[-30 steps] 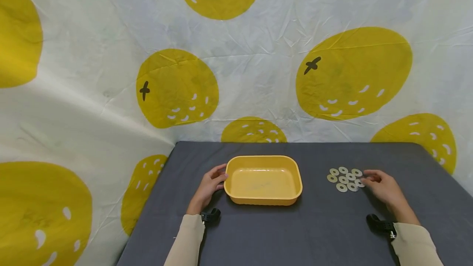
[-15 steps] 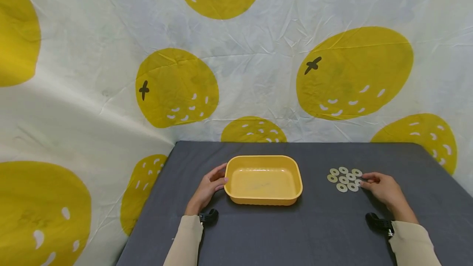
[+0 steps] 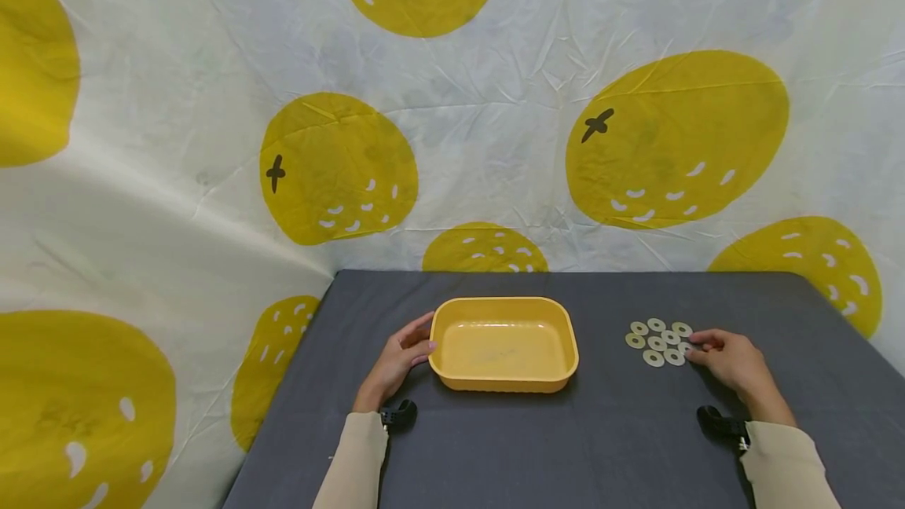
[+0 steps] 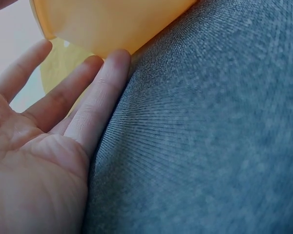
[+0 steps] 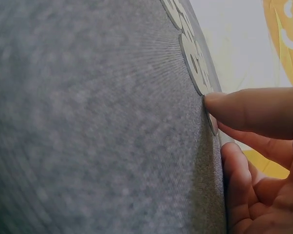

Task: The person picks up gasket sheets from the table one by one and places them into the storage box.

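Note:
My left hand (image 3: 393, 364) is at the left end of a yellow rectangular tray (image 3: 503, 385). In the left wrist view its fingers (image 4: 90, 105) are fairly straight, with fingertips at the tray's side wall (image 4: 112, 27). My right hand (image 3: 731, 361) is at the right edge of a cluster of flat washers (image 3: 657, 344). Its thumb (image 5: 256, 112) reaches over the nearest washer (image 5: 212, 124), which lies flat on the cloth, and the index finger (image 5: 259, 144) is on the far side. The other fingers are bent, low by the table.
A dark grey cloth covers the table (image 3: 551, 454). Behind and to the left hangs a white curtain (image 3: 488, 140) printed with yellow fruit. Both wrists carry black straps (image 3: 723, 424) with a small device.
My right hand has slid slightly left, its thumb and index finger now overlapping the rightmost washer. The left hand and the tray have barely moved.

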`<state>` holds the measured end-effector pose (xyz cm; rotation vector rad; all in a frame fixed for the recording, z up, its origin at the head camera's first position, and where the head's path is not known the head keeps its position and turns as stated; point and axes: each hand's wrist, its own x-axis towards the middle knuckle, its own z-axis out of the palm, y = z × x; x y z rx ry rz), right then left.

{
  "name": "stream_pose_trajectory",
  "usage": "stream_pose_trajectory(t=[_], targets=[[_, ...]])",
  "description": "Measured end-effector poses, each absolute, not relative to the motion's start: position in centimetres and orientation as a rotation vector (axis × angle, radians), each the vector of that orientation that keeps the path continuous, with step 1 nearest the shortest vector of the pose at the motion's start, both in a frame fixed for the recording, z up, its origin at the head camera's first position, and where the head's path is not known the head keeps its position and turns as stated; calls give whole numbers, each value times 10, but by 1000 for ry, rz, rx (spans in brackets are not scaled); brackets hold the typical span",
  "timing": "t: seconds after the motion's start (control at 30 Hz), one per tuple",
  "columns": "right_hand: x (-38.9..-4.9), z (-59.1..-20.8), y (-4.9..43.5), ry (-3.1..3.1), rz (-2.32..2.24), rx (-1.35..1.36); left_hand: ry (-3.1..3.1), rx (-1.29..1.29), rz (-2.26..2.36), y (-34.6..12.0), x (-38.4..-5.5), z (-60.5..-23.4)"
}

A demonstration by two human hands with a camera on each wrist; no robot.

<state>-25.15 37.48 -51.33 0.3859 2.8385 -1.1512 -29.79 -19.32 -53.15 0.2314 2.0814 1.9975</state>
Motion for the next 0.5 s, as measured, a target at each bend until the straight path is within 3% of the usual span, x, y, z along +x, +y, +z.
stream_pose_trajectory(t=[0.5], targets=[[-252, -514, 374, 2853, -1130, 325, 2068, 227, 2001, -193, -297, -533]])
